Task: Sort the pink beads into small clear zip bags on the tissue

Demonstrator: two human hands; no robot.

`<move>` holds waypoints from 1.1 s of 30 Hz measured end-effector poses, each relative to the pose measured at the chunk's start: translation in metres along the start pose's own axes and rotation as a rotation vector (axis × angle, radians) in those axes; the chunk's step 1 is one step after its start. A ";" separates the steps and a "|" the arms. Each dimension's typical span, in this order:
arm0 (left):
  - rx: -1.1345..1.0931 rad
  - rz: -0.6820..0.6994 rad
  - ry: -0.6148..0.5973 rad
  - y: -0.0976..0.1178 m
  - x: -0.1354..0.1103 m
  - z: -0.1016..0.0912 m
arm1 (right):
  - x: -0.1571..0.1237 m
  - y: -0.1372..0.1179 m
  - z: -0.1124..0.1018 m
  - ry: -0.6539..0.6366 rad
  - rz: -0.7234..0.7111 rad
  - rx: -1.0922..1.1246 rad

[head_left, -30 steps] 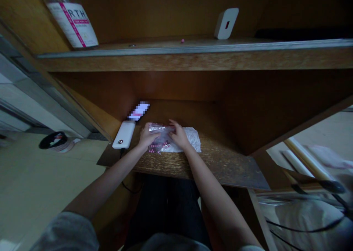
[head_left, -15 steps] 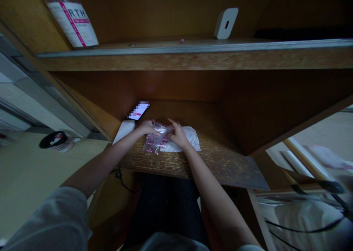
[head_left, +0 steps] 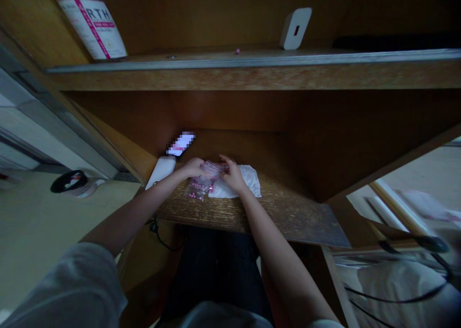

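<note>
A transparent plastic bag (head_left: 200, 186) holding several pink pills lies on the wooden desk (head_left: 288, 212), its lower corner full of pills. My left hand (head_left: 194, 168) pinches the bag's upper edge from the left. My right hand (head_left: 232, 175) grips the same edge from the right, with its fingers close to the left hand. Under the right hand and behind the bag lies a crumpled white tissue (head_left: 245, 184). The hands hide part of the bag's top.
A white power bank (head_left: 161, 172) and a phone (head_left: 180, 144) with a blurred screen sit at the desk's back left. On the shelf above stand a supplement jar (head_left: 90, 23), a white device (head_left: 295, 28) and one pink pill (head_left: 237, 51). A small wastebasket (head_left: 74, 184) stands on the floor.
Both hands have gathered the bag's top edge between them and raised it slightly. The pills have settled lower left, and my left forearm now covers more of the power bank.
</note>
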State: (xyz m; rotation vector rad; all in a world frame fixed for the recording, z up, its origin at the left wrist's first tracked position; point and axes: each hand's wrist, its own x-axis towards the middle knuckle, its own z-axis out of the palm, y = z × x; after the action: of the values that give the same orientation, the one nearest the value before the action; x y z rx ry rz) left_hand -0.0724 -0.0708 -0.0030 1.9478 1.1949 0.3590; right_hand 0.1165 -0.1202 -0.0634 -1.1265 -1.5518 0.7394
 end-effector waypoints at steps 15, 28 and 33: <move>-0.691 0.055 0.046 0.025 -0.017 -0.029 | 0.007 -0.005 -0.007 0.272 0.293 0.518; -0.888 0.029 -0.156 0.044 0.054 -0.001 | 0.006 -0.042 -0.035 -0.065 0.527 0.885; -0.935 0.060 0.065 0.048 0.039 -0.009 | 0.006 -0.045 -0.041 -0.295 0.629 1.018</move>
State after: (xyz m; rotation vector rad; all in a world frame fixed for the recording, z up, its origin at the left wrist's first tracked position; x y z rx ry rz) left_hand -0.0286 -0.0449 0.0324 1.1535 0.7786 0.8407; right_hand 0.1428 -0.1353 -0.0097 -0.6976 -0.7693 1.9085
